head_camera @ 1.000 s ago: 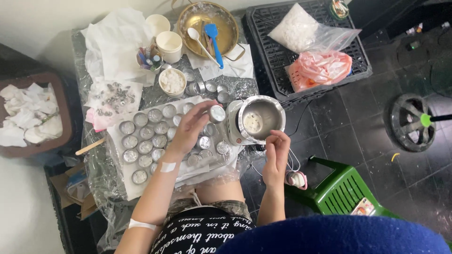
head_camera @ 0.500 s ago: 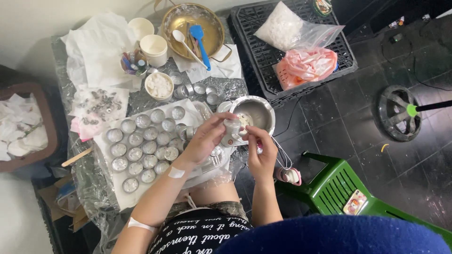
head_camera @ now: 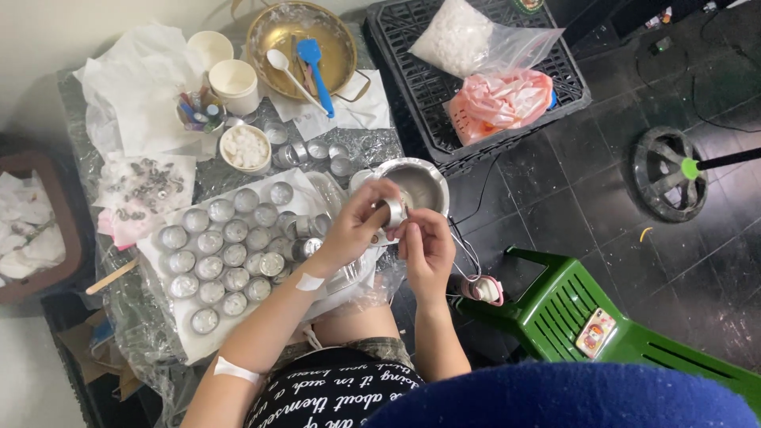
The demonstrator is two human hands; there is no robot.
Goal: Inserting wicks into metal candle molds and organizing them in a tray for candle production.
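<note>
At table centre, hands: both are raised together just in front of the round steel pot (head_camera: pixel 418 184).
Left hand (head_camera: pixel 354 226): fingers are curled, and a small round silver metal cup (head_camera: pixel 393 211) is pinched between thumb and fingertips, tilted on its side.
Right hand (head_camera: pixel 426 247): fingers are bent toward the cup's open mouth; fingertips are met there, touching or nearly touching the rim. Whether anything is pinched cannot be told.
Held cup, position: between the two hands, just at 6 o'clock of the steel pot, above the table edge.
9 o'clock of hands: rows of matching small silver cups (head_camera: pixel 226 254) are laid on a white paper sheet (head_camera: pixel 184 335).
11 o'clock of hands: a white bowl of white pellets (head_camera: pixel 245 148) is set near a paper cup of coloured pens (head_camera: pixel 198 112).
12 o'clock of hands: a brass bowl (head_camera: pixel 300 36) is seen holding a blue spatula (head_camera: pixel 315 66) and a white spoon (head_camera: pixel 288 70).
1 o'clock of hands: a black plastic crate (head_camera: pixel 412 111) is seen bearing a clear bag of white granules (head_camera: pixel 460 36) and a pink bag (head_camera: pixel 499 99).
4 o'clock of hands: a green plastic stool (head_camera: pixel 555 305) is seen on the dark floor.
</note>
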